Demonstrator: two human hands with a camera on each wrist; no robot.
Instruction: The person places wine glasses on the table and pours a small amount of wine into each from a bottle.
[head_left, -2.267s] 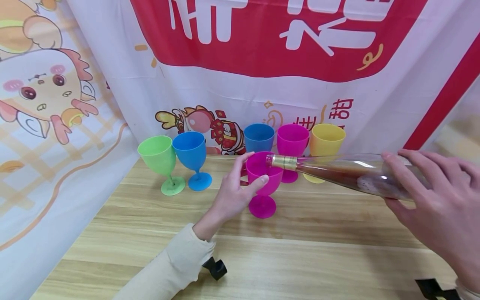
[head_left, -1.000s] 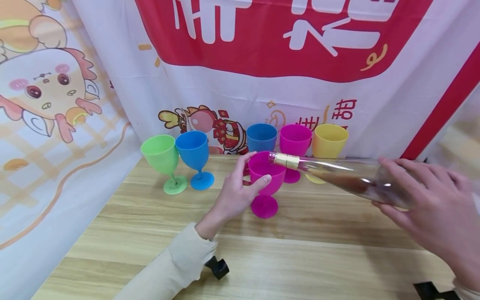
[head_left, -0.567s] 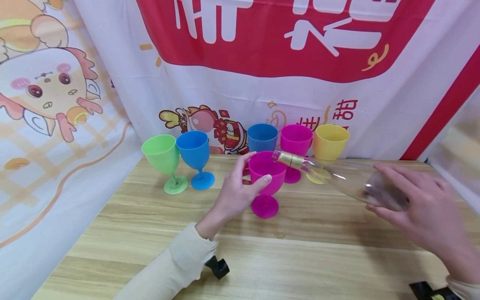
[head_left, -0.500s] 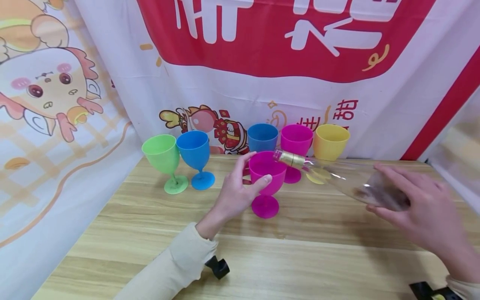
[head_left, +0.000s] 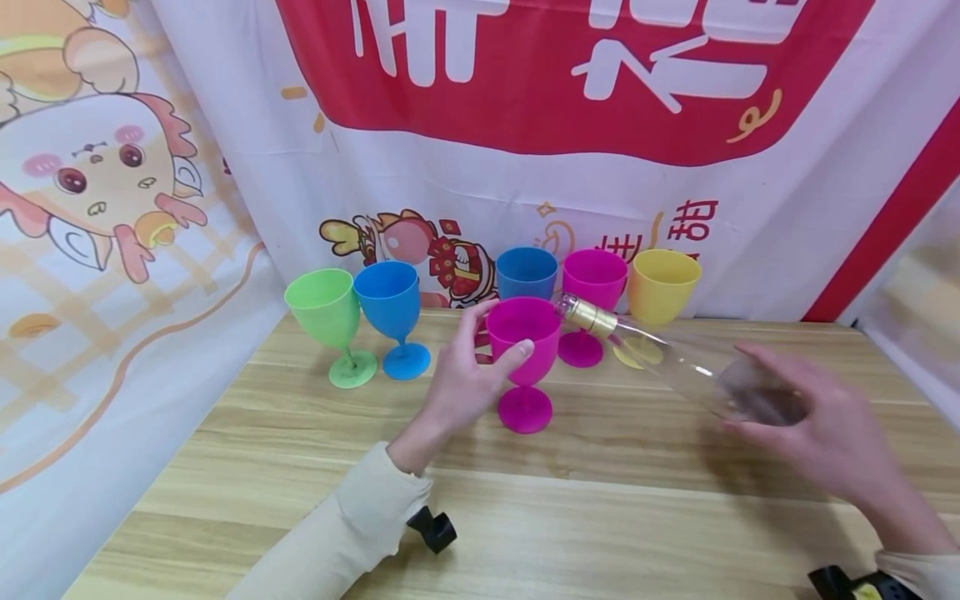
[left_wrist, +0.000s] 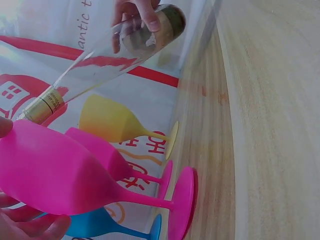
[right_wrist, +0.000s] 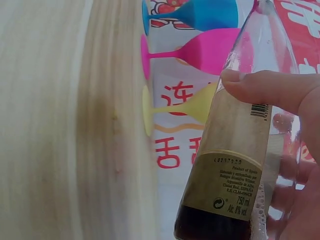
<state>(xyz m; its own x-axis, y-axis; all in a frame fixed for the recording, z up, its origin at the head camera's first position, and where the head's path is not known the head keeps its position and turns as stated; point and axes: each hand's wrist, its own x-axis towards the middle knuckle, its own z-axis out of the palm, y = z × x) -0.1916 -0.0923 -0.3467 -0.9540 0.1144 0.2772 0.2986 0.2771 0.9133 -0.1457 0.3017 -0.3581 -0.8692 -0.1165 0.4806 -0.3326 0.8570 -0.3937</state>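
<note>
My left hand (head_left: 467, 373) grips the bowl of an upright pink goblet (head_left: 522, 342), thumb in front and fingers around its left side. To the right, my right hand (head_left: 832, 425) holds a clear glass wine bottle (head_left: 678, 362) near its base. The bottle slants, with its gold-banded neck up and left beside the goblet's right rim. In the right wrist view, the bottle's gold label (right_wrist: 225, 182) faces the camera, with the thumb (right_wrist: 245, 85) across the glass and bubbles near the base. What lies inside the goblet is hard to make out.
Behind stand a blue goblet (head_left: 527, 271), a second pink goblet (head_left: 592, 279) and a yellow goblet (head_left: 662, 283). A green goblet (head_left: 324, 308) and another blue goblet (head_left: 387, 300) stand at left. A printed cloth (head_left: 450, 183) hangs behind the wooden table (head_left: 600, 533).
The bottle's base has dropped and its neck has drawn right, off the goblet's mouth. Brown liquid no longer shows along the neck. My left hand and the goblet have shifted slightly left.
</note>
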